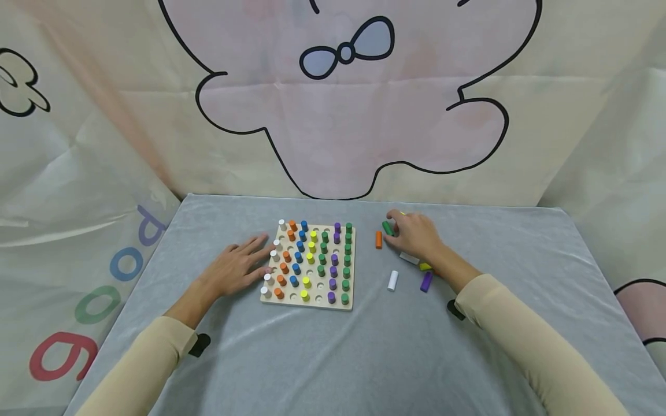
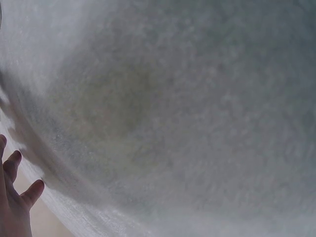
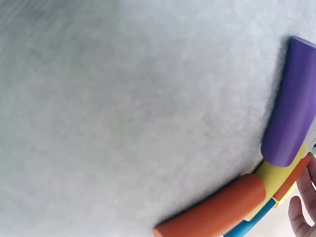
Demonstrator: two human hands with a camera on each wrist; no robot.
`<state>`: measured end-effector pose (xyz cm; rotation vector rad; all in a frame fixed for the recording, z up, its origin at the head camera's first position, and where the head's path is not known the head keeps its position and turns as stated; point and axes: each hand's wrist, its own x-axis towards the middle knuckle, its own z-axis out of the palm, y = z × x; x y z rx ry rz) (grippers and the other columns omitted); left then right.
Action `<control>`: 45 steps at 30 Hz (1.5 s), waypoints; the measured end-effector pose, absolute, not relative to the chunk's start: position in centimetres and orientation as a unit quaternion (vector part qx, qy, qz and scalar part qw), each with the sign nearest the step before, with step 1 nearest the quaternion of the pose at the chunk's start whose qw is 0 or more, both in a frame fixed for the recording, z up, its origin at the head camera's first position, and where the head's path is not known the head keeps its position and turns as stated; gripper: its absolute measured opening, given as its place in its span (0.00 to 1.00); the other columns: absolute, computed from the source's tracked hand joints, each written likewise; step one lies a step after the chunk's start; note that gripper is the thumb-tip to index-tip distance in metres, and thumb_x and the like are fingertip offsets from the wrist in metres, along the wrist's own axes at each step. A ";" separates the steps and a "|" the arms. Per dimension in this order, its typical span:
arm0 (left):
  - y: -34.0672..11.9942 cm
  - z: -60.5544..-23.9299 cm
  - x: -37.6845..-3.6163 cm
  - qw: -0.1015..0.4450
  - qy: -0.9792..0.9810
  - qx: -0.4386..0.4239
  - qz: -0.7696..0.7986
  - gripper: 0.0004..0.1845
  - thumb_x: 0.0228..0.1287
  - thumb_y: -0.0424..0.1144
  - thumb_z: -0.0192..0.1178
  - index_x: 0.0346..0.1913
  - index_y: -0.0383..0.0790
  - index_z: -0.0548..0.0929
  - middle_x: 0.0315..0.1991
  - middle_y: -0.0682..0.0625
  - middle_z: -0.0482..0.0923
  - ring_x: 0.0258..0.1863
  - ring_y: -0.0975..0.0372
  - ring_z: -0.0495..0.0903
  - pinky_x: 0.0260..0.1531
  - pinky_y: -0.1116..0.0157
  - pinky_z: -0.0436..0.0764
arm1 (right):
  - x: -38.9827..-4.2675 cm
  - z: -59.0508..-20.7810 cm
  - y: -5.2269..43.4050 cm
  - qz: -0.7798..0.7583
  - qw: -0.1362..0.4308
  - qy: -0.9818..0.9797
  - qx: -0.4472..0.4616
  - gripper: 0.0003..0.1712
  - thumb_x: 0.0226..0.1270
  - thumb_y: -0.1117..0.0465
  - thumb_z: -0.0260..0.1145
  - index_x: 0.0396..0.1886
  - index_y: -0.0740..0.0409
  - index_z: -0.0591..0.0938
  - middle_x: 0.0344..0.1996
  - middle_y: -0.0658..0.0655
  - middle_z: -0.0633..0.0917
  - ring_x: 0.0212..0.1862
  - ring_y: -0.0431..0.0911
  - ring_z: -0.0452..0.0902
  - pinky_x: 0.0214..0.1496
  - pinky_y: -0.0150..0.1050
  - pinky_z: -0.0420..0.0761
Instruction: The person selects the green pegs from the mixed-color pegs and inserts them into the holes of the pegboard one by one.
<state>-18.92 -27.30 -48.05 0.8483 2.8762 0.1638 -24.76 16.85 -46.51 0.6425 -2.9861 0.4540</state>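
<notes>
My left hand [image 1: 236, 267] lies with spread fingers at the left edge of a square wooden pegboard [image 1: 307, 301], fingertips beside its white pegs [image 1: 266, 291]. In the left wrist view, fingers of that hand [image 2: 17, 197] show at the lower left corner. To the right of the board, my right hand [image 1: 418, 236] reaches over a group of loose pegs. Its thumb and index finger stand apart around a green peg [image 1: 388, 228]. An orange peg [image 1: 378, 240] lies just left of them. In the right wrist view, that hand's fingers [image 3: 307, 190] appear at the lower right.
Rows of white, orange, blue, yellow, green and purple pegs stand in the board, with some bare holes between. Loose on the grey cloth [image 1: 312, 358] lie a white peg [image 1: 392, 281], a purple peg [image 1: 426, 282] and a yellow peg [image 1: 425, 267]. A printed curtain [image 1: 333, 115] hangs behind.
</notes>
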 end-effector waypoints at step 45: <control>-27.2 -47.9 -18.8 0.068 0.956 0.277 0.059 0.35 0.74 0.63 0.47 0.77 0.50 0.62 0.79 0.43 0.51 0.77 0.48 0.52 0.63 0.39 0.64 | -24.9 -44.9 15.2 0.208 0.121 -0.943 0.232 0.20 0.64 0.64 0.66 0.56 0.59 0.79 0.36 0.57 0.87 0.21 0.45 0.73 0.22 0.38 0.70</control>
